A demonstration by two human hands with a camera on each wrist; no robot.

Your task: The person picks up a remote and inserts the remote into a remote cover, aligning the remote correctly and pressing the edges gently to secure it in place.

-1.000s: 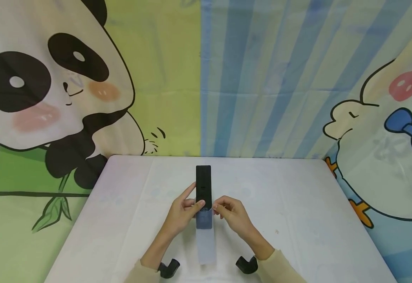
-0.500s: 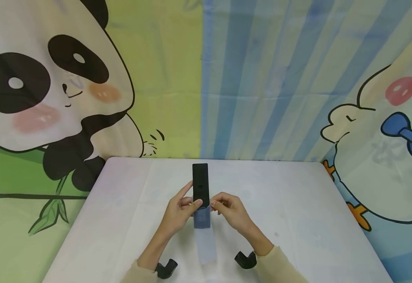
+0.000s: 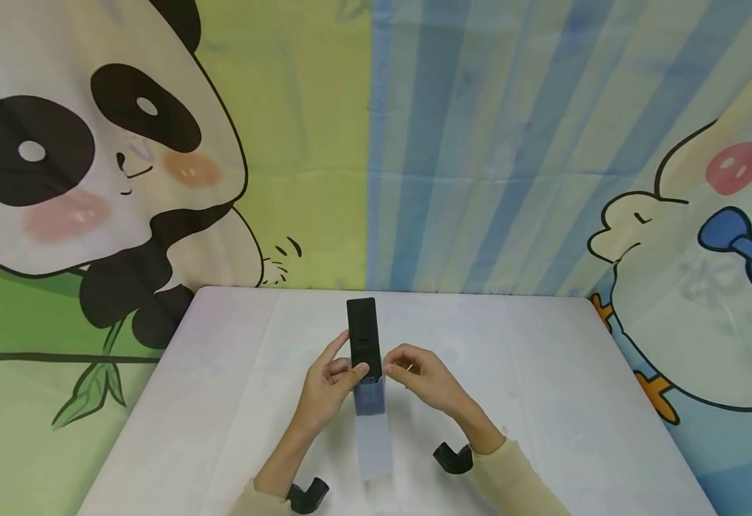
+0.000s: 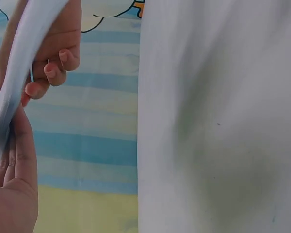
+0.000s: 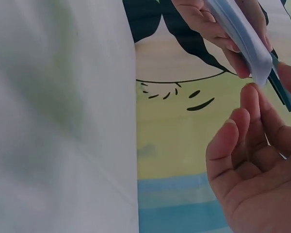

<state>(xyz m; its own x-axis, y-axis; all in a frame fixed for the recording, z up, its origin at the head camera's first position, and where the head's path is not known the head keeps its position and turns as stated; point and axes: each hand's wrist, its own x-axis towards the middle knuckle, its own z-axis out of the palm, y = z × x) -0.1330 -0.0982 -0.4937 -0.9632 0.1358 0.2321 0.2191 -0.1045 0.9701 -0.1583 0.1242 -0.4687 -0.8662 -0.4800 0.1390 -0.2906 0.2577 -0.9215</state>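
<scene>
A long black remote control [image 3: 364,333], back side up, stands partly inside a translucent plastic sleeve [image 3: 373,444], whose lower part hangs flat toward the near edge. My left hand [image 3: 324,390] grips the remote from the left, thumb across its face just above the sleeve's mouth, index finger stretched along its side. My right hand [image 3: 427,376] pinches at the sleeve's right edge near the mouth, its other fingers curled. In the right wrist view, the fingertips of the right hand [image 5: 254,145] meet the pale sleeve corner beside the dark remote.
A white-covered table [image 3: 511,344] lies beneath both hands. Behind it hangs a printed cloth [image 3: 479,143] with a panda and a white bird. Black wrist devices [image 3: 309,496] sit at the cuffs of the cream sleeves.
The remote's top end has tilted a little to the left. My right hand has shifted slightly up along the sleeve's edge; the left hand keeps its grip.
</scene>
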